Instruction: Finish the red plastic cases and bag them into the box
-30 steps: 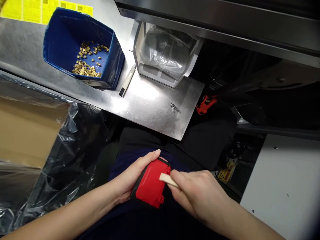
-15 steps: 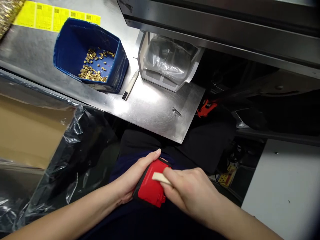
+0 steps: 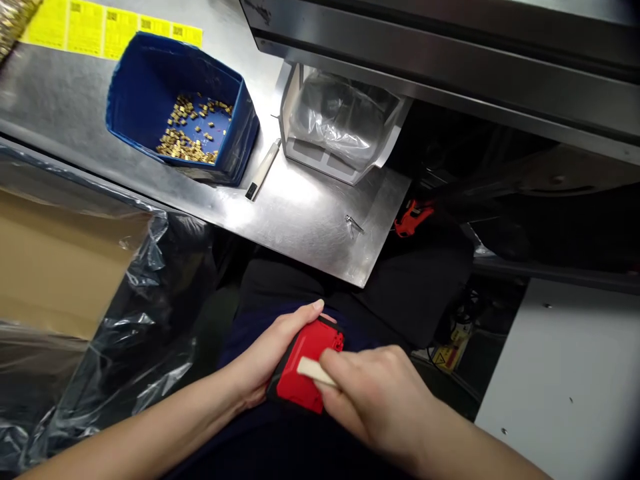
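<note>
A person's left hand [image 3: 265, 357] cradles a red-and-black case [image 3: 307, 343] over the lap [image 3: 285, 283], apart from the table [image 3: 320, 230], while the right hand [image 3: 377, 397] grips a pale flat-ended tool [image 3: 316, 372] at its red face. Too much pressure or a skewed angle could make the tool skid and scuff the surface; a slack left hold could let the case tip. Compared with half a second earlier, the right hand sits lower, baring the upper clip [image 3: 339, 342] and covering the lower clip.

Gold metal pieces [image 3: 183, 145] contained in blue plastic bin [image 3: 244, 137], slim white tool [image 3: 263, 170] laid between bin and grey plastic tray [image 3: 313, 156], all on silver metal surface [image 3: 310, 223], flat red-and-black case [image 3: 311, 344] held before it
</note>
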The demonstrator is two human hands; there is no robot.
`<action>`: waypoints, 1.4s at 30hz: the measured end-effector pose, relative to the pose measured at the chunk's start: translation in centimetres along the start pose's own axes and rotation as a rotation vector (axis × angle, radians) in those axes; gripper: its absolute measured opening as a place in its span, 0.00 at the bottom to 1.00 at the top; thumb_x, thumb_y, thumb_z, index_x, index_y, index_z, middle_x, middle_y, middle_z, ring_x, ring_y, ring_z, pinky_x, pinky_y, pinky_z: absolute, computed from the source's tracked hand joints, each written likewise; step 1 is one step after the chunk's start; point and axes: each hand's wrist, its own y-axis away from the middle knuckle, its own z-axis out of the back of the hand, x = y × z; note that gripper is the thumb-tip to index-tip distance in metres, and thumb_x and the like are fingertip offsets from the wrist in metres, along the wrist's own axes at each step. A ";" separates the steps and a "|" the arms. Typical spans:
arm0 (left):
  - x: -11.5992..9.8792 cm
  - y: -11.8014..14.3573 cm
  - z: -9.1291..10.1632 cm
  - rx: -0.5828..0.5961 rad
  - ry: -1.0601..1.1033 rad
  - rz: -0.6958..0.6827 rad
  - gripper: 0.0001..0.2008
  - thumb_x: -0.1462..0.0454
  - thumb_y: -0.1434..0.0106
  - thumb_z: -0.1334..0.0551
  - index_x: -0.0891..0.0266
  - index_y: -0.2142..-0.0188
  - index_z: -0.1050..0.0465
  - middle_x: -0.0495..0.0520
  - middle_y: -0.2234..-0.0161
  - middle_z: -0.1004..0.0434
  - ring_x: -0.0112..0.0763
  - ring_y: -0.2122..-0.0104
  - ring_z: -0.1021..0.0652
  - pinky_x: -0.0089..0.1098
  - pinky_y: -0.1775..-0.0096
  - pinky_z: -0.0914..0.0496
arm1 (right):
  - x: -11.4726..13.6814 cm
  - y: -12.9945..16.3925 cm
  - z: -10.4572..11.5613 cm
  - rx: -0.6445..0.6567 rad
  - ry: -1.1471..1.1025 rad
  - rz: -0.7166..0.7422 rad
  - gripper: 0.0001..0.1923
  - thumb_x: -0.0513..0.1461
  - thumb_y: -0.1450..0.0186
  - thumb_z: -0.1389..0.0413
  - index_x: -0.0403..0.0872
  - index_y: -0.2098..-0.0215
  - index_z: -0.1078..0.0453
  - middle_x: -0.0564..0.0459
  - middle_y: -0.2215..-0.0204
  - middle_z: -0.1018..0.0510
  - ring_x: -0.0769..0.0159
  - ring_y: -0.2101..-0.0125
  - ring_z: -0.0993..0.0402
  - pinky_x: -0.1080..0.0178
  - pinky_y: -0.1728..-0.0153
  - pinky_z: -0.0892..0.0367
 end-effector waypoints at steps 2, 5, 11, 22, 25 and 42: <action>0.0 0.0 0.0 -0.008 -0.006 0.006 0.26 0.43 0.40 0.32 0.64 0.60 0.19 0.57 0.70 0.18 0.31 0.74 0.22 0.27 0.72 0.28 | 0.0 0.1 0.0 0.017 0.005 -0.037 0.10 0.42 0.24 0.55 0.51 0.62 0.37 0.60 0.74 0.22 0.68 0.77 0.26 0.61 0.77 0.52; -0.1 -0.1 0.1 -0.001 0.003 0.033 0.26 0.43 0.40 0.32 0.63 0.59 0.20 0.56 0.70 0.18 0.31 0.75 0.23 0.26 0.73 0.29 | 0.0 0.2 0.2 0.019 -0.011 -0.052 0.10 0.40 0.25 0.54 0.51 0.65 0.38 0.61 0.76 0.24 0.69 0.79 0.28 0.62 0.77 0.52; 0.0 -0.4 0.5 0.012 0.019 0.100 0.28 0.42 0.40 0.32 0.64 0.58 0.20 0.57 0.71 0.18 0.32 0.77 0.23 0.28 0.75 0.28 | 0.0 0.1 0.2 0.027 -0.067 -0.120 0.09 0.42 0.24 0.53 0.51 0.64 0.37 0.60 0.74 0.22 0.69 0.79 0.29 0.63 0.77 0.52; -0.1 -0.3 0.5 0.037 0.030 0.088 0.26 0.43 0.40 0.32 0.64 0.59 0.20 0.56 0.70 0.19 0.30 0.75 0.22 0.26 0.73 0.28 | 0.5 0.9 -0.3 0.014 -0.102 -0.116 0.09 0.40 0.27 0.51 0.51 0.67 0.39 0.61 0.78 0.25 0.70 0.81 0.32 0.62 0.78 0.54; 0.0 -0.3 0.5 0.038 0.011 0.081 0.27 0.42 0.40 0.32 0.64 0.58 0.20 0.56 0.70 0.19 0.31 0.75 0.22 0.27 0.73 0.27 | 0.3 0.8 -0.2 0.003 -0.081 -0.119 0.09 0.41 0.25 0.52 0.51 0.65 0.38 0.61 0.76 0.23 0.69 0.80 0.30 0.62 0.77 0.54; 0.0 -0.2 0.3 0.034 0.005 0.024 0.26 0.43 0.39 0.33 0.64 0.57 0.19 0.57 0.68 0.17 0.33 0.73 0.20 0.28 0.71 0.26 | 0.0 0.7 -0.5 -0.011 -0.071 -0.078 0.10 0.42 0.25 0.54 0.51 0.65 0.37 0.59 0.76 0.23 0.68 0.79 0.29 0.63 0.77 0.52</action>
